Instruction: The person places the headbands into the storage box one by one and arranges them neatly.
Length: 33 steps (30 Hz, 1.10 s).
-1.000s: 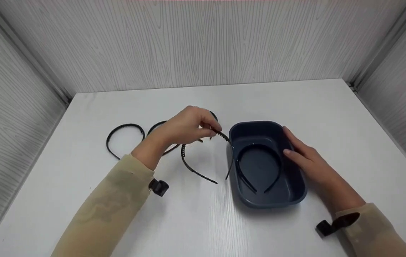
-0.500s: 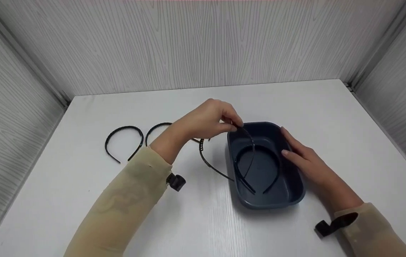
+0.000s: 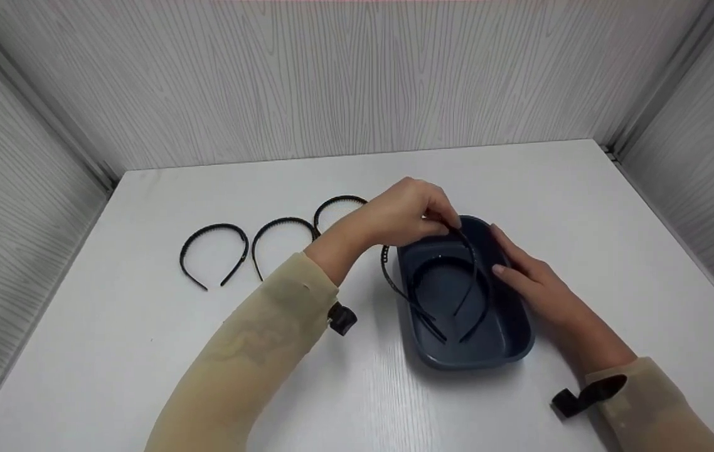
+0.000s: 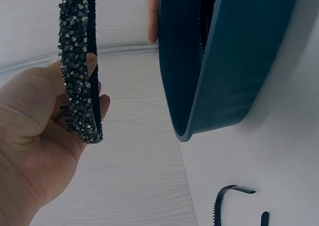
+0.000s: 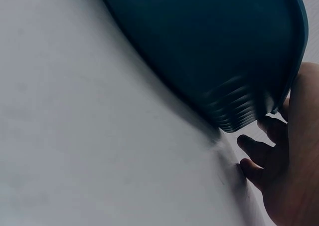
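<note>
My left hand [image 3: 402, 213] pinches a black headband [image 3: 474, 256] above the navy plastic tub [image 3: 477, 364]. The band hangs over the opening, its ends pointing down toward me. In the left wrist view, the held headband [image 4: 75, 71] is covered in glittering dark stones, with small comb teeth on its inner side. Another black headband [image 3: 481, 319] lies inside the tub, partly behind the held one. At the tub's right side my right hand [image 3: 538, 282] grips the rim, thumb over the edge and fingers along the outer wall. The right wrist view shows those fingers [image 5: 254, 151] bent beside the tub's ribbed corner.
Three more black headbands lie left of the tub on the white table: one far left [image 3: 182, 251], one in the middle [image 3: 255, 245], and one behind my left forearm [image 3: 338, 198]. Wood-patterned panels [image 3: 357, 81] enclose the table's back and sides.
My left hand has moved right with the headband, from beside the tub to above it. The far-left headbands have come out from behind my forearm. My right hand stays at the rim.
</note>
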Each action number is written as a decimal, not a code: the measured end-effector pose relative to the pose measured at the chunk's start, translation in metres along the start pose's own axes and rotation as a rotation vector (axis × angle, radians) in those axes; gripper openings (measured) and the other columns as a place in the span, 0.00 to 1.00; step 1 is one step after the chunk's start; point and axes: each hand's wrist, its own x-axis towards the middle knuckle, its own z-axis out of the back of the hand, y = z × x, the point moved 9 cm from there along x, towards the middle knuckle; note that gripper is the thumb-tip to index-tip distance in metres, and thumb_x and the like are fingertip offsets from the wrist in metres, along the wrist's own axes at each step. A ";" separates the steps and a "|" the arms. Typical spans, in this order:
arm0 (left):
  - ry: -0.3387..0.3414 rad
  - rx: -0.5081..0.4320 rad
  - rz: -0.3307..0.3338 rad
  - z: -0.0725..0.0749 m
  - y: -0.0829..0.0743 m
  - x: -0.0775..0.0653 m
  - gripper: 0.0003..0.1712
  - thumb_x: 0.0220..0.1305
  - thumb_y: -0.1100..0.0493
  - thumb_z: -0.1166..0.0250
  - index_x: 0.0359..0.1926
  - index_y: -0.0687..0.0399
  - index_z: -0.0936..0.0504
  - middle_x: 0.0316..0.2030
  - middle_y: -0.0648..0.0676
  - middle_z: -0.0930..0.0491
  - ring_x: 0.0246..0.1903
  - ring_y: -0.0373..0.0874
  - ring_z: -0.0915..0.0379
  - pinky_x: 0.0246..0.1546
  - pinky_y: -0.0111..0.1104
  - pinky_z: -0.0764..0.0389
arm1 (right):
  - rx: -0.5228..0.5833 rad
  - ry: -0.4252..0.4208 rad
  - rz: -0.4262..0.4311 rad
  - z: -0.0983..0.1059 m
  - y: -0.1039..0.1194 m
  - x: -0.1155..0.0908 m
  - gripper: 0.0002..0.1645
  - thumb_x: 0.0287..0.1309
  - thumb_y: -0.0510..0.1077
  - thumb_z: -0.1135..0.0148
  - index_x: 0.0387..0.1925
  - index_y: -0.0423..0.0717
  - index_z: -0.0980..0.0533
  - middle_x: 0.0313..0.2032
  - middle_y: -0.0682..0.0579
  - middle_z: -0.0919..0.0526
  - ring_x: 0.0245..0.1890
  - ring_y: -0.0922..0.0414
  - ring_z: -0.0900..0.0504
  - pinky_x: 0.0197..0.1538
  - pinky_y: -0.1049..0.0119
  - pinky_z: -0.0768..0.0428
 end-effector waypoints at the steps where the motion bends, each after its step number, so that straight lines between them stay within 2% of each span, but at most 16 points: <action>1: 0.003 0.006 0.000 -0.002 0.000 0.002 0.12 0.72 0.67 0.30 0.52 0.56 0.08 0.50 0.53 0.12 0.52 0.42 0.18 0.56 0.29 0.20 | -0.004 0.002 0.004 0.000 0.000 0.000 0.39 0.84 0.52 0.50 0.85 0.71 0.52 0.83 0.64 0.49 0.82 0.56 0.51 0.78 0.66 0.48; 6: 0.013 0.040 -0.002 -0.013 0.004 0.009 0.12 0.73 0.66 0.31 0.53 0.54 0.08 0.52 0.52 0.13 0.53 0.42 0.18 0.54 0.24 0.23 | -0.033 -0.005 0.031 -0.002 0.002 0.002 0.39 0.84 0.52 0.50 0.86 0.68 0.52 0.83 0.62 0.49 0.82 0.55 0.51 0.75 0.77 0.48; 15: 0.047 0.072 0.031 -0.032 0.012 0.021 0.12 0.73 0.65 0.30 0.54 0.54 0.08 0.53 0.52 0.13 0.53 0.40 0.19 0.54 0.25 0.22 | -0.046 -0.009 0.024 0.000 0.001 0.001 0.39 0.84 0.52 0.50 0.86 0.68 0.52 0.83 0.62 0.48 0.82 0.54 0.50 0.75 0.75 0.47; 23: 0.059 0.084 0.015 -0.044 0.016 0.028 0.13 0.72 0.67 0.30 0.53 0.54 0.08 0.50 0.51 0.12 0.48 0.39 0.18 0.50 0.25 0.21 | -0.039 -0.017 0.023 0.000 0.000 0.001 0.38 0.84 0.52 0.50 0.85 0.70 0.52 0.83 0.63 0.49 0.82 0.55 0.50 0.75 0.77 0.48; 33: 0.081 0.122 0.009 -0.058 0.017 0.036 0.13 0.72 0.67 0.31 0.53 0.55 0.08 0.49 0.50 0.10 0.49 0.39 0.17 0.50 0.25 0.21 | -0.031 -0.015 0.020 0.001 0.000 0.000 0.38 0.84 0.52 0.51 0.86 0.68 0.52 0.83 0.63 0.49 0.82 0.54 0.50 0.74 0.78 0.47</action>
